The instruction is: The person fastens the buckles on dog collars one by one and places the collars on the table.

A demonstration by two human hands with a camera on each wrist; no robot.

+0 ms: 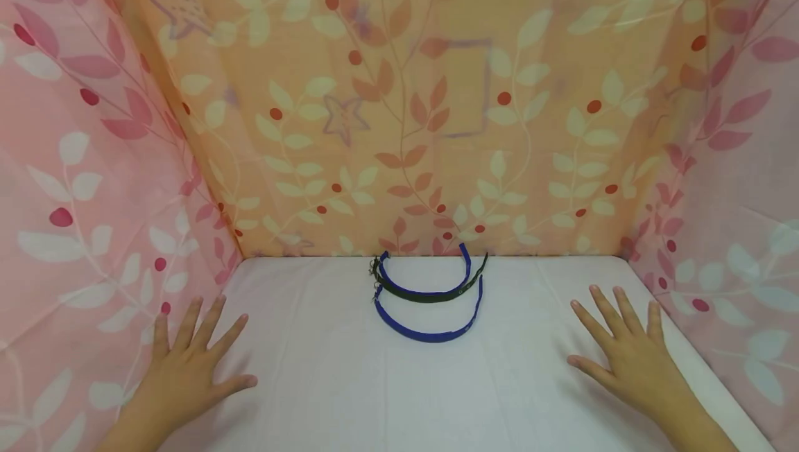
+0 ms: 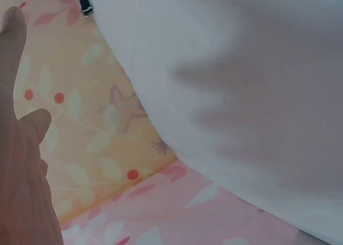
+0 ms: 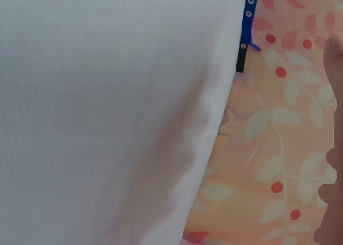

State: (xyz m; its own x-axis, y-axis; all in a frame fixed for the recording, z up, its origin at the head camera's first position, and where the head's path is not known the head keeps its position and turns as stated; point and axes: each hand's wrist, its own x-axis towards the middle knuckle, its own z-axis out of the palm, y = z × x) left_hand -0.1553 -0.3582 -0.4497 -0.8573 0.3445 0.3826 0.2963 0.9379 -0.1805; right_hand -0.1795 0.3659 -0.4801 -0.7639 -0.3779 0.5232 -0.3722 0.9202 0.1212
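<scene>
Three curved collars lie near the table's far edge in the head view: a blue collar [image 1: 431, 337] in front, a dark collar [image 1: 424, 297] behind it, and another blue collar [image 1: 469, 268] at the back, against the dark one. Metal buckles sit at their left ends. My left hand [image 1: 187, 372] is spread over the table's left side, holding nothing. On the right side my right hand [image 1: 633, 358] is spread likewise, also holding nothing. Both are well apart from the collars. A buckle [image 2: 84, 2] shows in the left wrist view, and a blue strap with eyelets [image 3: 248, 17] in the right wrist view.
The white table [image 1: 299, 369] fills the lower middle. An orange leaf-patterned curtain [image 1: 406, 105] hangs behind it, with pink patterned curtains to the left [image 1: 93, 161] and right [image 1: 736, 181]. Shadows of the hands fall on the tabletop.
</scene>
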